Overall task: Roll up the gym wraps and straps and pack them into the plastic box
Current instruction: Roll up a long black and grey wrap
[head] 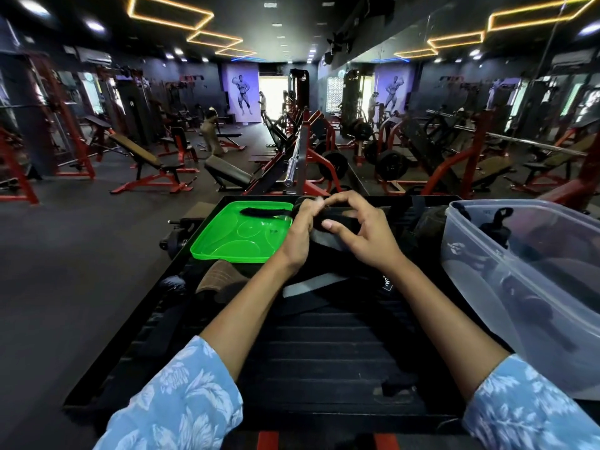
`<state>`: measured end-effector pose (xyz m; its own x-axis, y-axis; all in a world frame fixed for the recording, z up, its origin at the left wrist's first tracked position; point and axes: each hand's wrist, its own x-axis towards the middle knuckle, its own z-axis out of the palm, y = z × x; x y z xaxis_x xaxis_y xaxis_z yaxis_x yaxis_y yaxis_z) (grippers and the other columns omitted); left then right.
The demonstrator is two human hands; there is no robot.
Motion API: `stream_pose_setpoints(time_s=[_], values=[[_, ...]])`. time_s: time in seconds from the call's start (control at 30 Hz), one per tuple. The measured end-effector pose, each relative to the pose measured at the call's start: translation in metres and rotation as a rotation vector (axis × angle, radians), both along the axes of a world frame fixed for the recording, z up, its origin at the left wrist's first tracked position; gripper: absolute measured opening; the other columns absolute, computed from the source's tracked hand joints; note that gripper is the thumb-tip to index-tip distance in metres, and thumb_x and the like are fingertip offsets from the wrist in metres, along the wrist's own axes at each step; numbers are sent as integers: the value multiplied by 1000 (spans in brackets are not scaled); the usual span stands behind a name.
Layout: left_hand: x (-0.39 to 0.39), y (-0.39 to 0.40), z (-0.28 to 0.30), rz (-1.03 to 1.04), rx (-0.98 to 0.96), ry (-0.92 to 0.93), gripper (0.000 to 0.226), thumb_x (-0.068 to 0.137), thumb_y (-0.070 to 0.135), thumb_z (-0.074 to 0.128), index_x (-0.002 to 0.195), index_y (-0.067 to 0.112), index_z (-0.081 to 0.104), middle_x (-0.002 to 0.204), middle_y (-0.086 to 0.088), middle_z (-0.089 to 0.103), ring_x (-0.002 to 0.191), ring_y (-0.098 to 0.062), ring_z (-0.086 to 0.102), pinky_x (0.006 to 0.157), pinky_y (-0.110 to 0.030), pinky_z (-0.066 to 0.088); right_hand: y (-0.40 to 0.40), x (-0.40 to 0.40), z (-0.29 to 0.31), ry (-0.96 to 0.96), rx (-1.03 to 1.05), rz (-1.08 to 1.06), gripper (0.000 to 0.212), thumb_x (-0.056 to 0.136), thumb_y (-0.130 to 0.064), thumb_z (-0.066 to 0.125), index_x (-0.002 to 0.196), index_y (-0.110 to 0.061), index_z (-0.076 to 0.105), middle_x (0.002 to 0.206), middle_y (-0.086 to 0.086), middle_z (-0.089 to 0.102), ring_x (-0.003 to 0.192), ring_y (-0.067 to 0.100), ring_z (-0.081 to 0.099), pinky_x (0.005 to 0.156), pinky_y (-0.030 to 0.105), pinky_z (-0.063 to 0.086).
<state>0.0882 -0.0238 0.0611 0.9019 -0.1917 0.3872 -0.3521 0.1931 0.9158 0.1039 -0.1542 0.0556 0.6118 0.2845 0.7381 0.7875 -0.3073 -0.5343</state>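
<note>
Two forearms in pale blue floral sleeves (181, 394) reach forward over a black ribbed platform (324, 358) in a gym. Loose black straps (311, 289), one with a grey face, lie on the platform between the arms, with a brown padded piece (220, 276) just to their left.

Above the platform the left hand (300, 227) and right hand (363, 232) are close together, both closed on a black wrap (328, 222). The left hand pinches its upper end between fingertips, while the right hand curls over the bundle with the thumb pressed against it. A grey-black tail of the wrap runs down between the wrists toward the straps below.

At right stands the clear plastic box (552, 319), open, with dark rolled straps (493, 227) visible through its wall. At left, just beside the left hand, a bright green lid (233, 241) lies flat on the platform with a black strap (263, 212) resting along its far edge. More dark gear (428, 219) sits between the hands and the box; what it is cannot be made out.

Beyond, red-framed benches (146, 164), a barbell (292, 160) and weight machines fill the dark hall under orange ceiling lights (168, 11).
</note>
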Motion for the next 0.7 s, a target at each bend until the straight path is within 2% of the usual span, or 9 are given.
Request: stream_pose_setpoints(time_s=[0.07,0.1,0.17,0.23,0.37,0.47,0.53,0.6,0.7], values=[[0,0,1,49,2,6,69,77,73,39,94,12,65,93,-6,64,85,-2,60,74,-9,47,2,-2,2,23,-12,86,36,83,-28,63,113,-7,63,110,-3,66,105,8,62,94,26,48],[-1,0,2,57,-13,2,77,72,78,33,81,14,74,84,0,70,80,0,64,72,-10,48,3,-1,2,40,-16,116,33,83,-23,65,113,-8,64,110,-1,67,107,7,62,96,25,46],[-1,-1,2,33,-5,-4,86,89,63,7,59,20,76,67,6,71,69,3,65,66,-9,48,3,1,2,82,15,162,29,81,-12,67,109,-7,64,105,-3,68,103,2,62,94,19,45],[1,0,0,-13,8,22,96,94,49,-9,61,17,75,67,4,71,69,0,65,69,-11,50,4,2,1,122,63,182,25,76,-8,67,101,-7,63,93,-14,67,91,-5,62,87,13,45],[3,3,-3,-30,-9,137,88,73,74,7,94,7,60,87,-7,67,82,-11,64,81,-23,51,8,1,0,177,84,180,19,73,-7,71,87,-5,58,75,-21,63,71,-7,58,72,10,44],[4,3,-7,-24,6,142,74,90,62,6,88,8,56,80,-8,63,73,-14,62,71,-24,50,9,-1,-1,194,107,132,26,73,-3,75,72,-15,52,53,-12,51,49,-4,43,52,10,33],[3,0,-7,6,-9,118,56,97,53,19,81,10,53,71,-5,61,67,-13,59,67,-23,48,9,-2,-3,158,114,54,28,72,-6,77,69,-16,51,53,-10,48,46,-2,42,50,11,31],[6,-3,-10,74,28,52,39,88,52,42,82,15,52,81,-7,54,81,-16,50,78,-28,41,8,-3,-3,112,114,-39,25,72,-9,78,71,-9,53,56,-9,50,50,-3,47,52,9,33],[8,-6,-15,107,122,-14,29,78,49,47,74,26,63,83,-2,49,84,-15,42,83,-33,33,4,0,-2,88,148,-182,23,75,-10,76,73,-7,53,62,-10,54,57,0,54,53,11,37]])
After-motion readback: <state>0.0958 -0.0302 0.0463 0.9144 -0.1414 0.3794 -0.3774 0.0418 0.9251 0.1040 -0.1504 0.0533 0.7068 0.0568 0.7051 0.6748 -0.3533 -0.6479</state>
